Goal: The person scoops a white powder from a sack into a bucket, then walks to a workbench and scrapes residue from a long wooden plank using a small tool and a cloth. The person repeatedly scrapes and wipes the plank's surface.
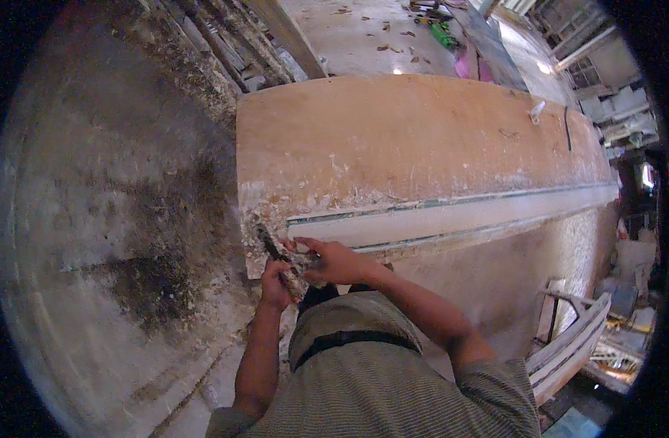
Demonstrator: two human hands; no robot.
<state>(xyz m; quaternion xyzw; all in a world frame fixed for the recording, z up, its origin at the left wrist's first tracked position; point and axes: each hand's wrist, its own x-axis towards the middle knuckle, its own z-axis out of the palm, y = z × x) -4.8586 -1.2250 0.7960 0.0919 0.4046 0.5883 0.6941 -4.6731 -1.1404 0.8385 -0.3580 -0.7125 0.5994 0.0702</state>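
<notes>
My left hand [276, 286] is closed round a dark, narrow tool [270, 244], perhaps a hand plane, tilted over the near left corner of the worktable. Pale shavings cling about it. My right hand [333, 263] reaches in from the right with curled fingers, close against the tool's side; what they grip is hidden among the shavings. Just beyond my right hand lies a long pale plank [422, 220] with dark strips along its edges, running to the far right of the brown worktable [393, 135].
Shavings [334, 171] are scattered over the table's left end. A white object [537, 112] and a thin black strip [567, 130] lie toward its far right. At the lower right stands a wooden frame [579, 347]. Timber [291, 33] leans at the back left; a green tool [442, 35] sits beyond.
</notes>
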